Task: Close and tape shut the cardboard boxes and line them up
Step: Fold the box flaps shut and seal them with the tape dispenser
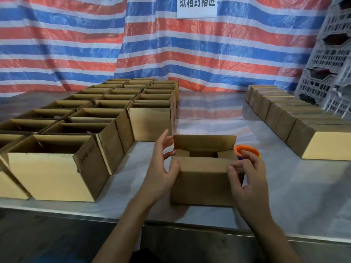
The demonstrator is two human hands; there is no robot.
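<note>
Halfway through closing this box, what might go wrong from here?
1. The far flap stands upright and the near flap is only part-folded, held by the left hand and right hand; released, it may spring open.
2. The tape roll sits behind the box, so fetching it likely frees one hand.
3. The box is near the table edge; hard pressing might slide it off.
</note>
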